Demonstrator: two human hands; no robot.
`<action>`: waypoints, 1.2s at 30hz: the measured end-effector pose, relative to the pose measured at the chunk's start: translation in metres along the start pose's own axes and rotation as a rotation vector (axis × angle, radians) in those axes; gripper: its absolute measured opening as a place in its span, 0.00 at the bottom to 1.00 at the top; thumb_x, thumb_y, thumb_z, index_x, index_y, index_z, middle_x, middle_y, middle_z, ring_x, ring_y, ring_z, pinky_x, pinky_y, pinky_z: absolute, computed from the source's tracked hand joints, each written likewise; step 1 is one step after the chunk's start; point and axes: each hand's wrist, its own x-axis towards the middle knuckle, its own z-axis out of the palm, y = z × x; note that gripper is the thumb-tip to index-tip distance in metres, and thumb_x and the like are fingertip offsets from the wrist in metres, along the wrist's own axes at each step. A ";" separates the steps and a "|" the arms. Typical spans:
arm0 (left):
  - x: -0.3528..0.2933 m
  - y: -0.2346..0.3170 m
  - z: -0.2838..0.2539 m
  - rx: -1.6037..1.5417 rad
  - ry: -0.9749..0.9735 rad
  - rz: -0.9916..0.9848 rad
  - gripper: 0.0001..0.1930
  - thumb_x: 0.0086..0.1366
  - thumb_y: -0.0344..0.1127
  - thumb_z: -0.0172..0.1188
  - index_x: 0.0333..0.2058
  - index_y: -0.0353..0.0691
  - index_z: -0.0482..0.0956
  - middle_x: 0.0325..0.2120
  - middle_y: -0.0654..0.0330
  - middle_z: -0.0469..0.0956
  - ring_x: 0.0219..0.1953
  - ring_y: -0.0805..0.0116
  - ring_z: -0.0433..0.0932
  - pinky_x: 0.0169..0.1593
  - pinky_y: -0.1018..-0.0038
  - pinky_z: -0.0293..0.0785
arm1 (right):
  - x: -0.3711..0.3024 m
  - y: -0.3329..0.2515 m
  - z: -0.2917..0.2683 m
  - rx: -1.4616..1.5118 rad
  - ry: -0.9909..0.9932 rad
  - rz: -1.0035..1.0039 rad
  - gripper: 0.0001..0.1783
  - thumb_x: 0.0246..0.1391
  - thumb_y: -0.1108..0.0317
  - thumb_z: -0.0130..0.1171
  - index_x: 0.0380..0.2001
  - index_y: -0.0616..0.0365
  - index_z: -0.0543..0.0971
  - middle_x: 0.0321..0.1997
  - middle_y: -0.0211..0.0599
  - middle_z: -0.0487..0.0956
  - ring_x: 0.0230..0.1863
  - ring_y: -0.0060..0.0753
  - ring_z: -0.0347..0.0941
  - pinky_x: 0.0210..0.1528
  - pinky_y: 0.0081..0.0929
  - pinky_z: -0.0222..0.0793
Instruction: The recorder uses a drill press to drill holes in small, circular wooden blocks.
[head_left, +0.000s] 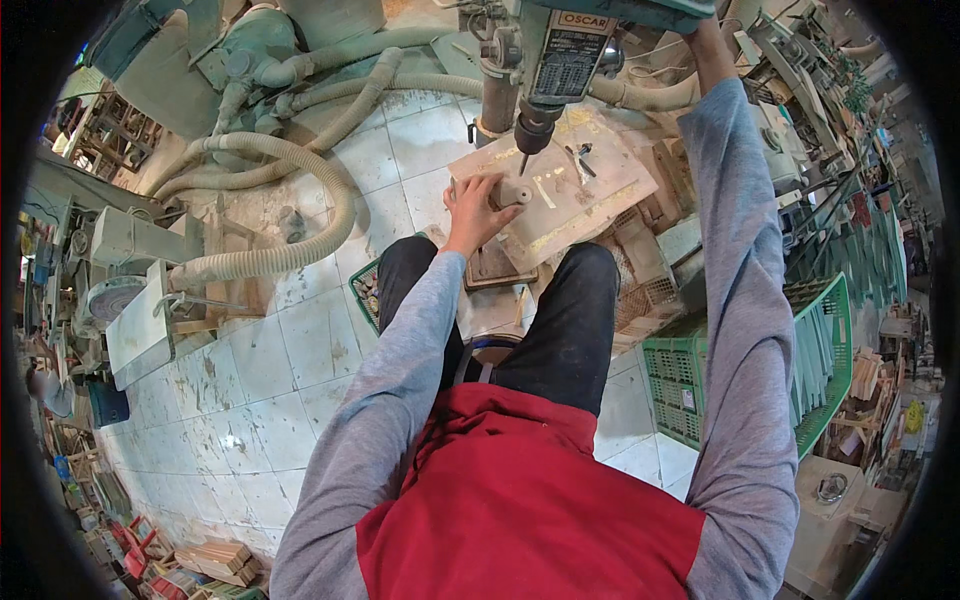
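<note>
A drill press [565,60] stands in front of me, its chuck [535,128] and thin drill bit [524,164] pointing down over a pale wooden board [600,205]. On that board lies a small round wooden piece [524,193] with a dark hole, just below the bit. My left hand [475,208] grips this piece from its left side, fingers curled behind and thumb in front. My raised right hand [704,38] is at the right side of the drill press head; its fingers are hidden there. Small dark-handled pliers [585,160] and light strips rest on the board.
Ribbed dust hoses [270,262] curl over the tiled floor at left, near a disc sander [118,298]. A green crate [675,388] with pale slats stands beside my right arm. Another green crate [364,292] is by my left knee. Wood pieces [640,250] lie under the board.
</note>
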 end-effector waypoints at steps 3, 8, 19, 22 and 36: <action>0.008 0.000 0.002 0.095 -0.019 0.046 0.34 0.48 0.55 0.71 0.54 0.52 0.76 0.52 0.63 0.74 0.62 0.58 0.63 0.63 0.38 0.41 | -0.004 0.007 -0.004 -0.003 0.001 -0.003 0.20 0.66 0.51 0.47 0.43 0.58 0.75 0.29 0.32 0.76 0.30 0.27 0.72 0.38 0.29 0.71; 0.030 -0.004 0.012 0.069 -0.102 0.048 0.30 0.50 0.56 0.70 0.52 0.53 0.78 0.53 0.65 0.74 0.62 0.59 0.62 0.64 0.34 0.33 | -0.005 0.011 -0.003 -0.004 0.001 -0.012 0.20 0.66 0.52 0.46 0.44 0.58 0.75 0.30 0.32 0.77 0.31 0.26 0.72 0.38 0.29 0.71; -0.111 -0.016 -0.213 0.063 0.423 -0.081 0.08 0.57 0.37 0.66 0.30 0.38 0.84 0.26 0.55 0.82 0.29 0.57 0.80 0.41 0.64 0.74 | 0.008 0.014 -0.009 -0.010 0.001 -0.001 0.20 0.66 0.52 0.46 0.45 0.58 0.76 0.32 0.32 0.77 0.32 0.26 0.73 0.38 0.28 0.71; -0.063 -0.024 -0.157 0.024 0.442 0.080 0.12 0.53 0.35 0.68 0.37 0.38 0.83 0.44 0.53 0.80 0.50 0.54 0.75 0.57 0.62 0.67 | 0.000 0.015 -0.013 -0.008 0.024 -0.014 0.20 0.66 0.52 0.46 0.45 0.58 0.76 0.32 0.32 0.77 0.32 0.26 0.73 0.38 0.28 0.71; 0.037 -0.019 0.011 -0.018 -0.043 0.138 0.31 0.47 0.52 0.70 0.50 0.48 0.80 0.56 0.64 0.75 0.66 0.60 0.61 0.67 0.47 0.39 | 0.006 0.026 -0.009 -0.019 0.049 -0.029 0.20 0.66 0.53 0.45 0.46 0.57 0.76 0.35 0.32 0.78 0.34 0.25 0.74 0.38 0.28 0.72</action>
